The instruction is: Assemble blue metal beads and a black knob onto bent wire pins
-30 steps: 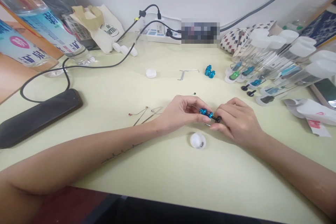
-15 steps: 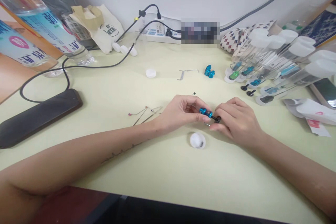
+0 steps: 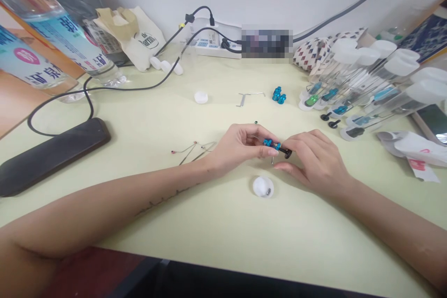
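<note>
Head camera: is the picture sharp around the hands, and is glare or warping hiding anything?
Head view: the blue part between the left hand and right hand looks acceptably sharp, with soft shadows; the bottle is wide-angle stretched; glare whitens the tubes; a pixelated patch hides something beside the power strip.

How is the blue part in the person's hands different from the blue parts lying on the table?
The held part is lifted between the left hand and right hand; the lying parts rest on the table. The held part is a straight line with a black end; the lying parts form a clump. Both are shiny blue.
</note>
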The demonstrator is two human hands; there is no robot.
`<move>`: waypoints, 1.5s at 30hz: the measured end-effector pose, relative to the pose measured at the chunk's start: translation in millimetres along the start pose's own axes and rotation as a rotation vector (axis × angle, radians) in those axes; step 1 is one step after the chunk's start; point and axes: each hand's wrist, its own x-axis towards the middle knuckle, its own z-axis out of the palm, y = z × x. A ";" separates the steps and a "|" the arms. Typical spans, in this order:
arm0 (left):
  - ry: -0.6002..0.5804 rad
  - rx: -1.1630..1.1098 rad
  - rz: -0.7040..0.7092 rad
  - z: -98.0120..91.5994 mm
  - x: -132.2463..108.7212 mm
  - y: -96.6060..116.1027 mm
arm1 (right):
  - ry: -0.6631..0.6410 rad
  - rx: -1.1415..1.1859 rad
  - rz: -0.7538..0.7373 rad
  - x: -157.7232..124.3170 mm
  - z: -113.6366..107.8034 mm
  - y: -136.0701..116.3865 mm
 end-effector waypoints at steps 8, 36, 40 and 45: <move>-0.005 -0.014 -0.002 -1.5 1.3 -2.7 | 0.029 -0.002 0.006 -1.6 -0.4 -0.4; 0.003 -0.009 -0.006 -0.5 0.6 -1.5 | 0.017 -0.058 0.016 -2.3 1.4 -1.6; -0.005 0.010 -0.006 -0.4 1.2 -0.6 | -0.013 -0.004 0.036 -1.8 1.5 0.2; -0.026 0.055 0.000 0.5 0.6 0.3 | -0.054 0.069 0.028 -0.2 0.2 2.8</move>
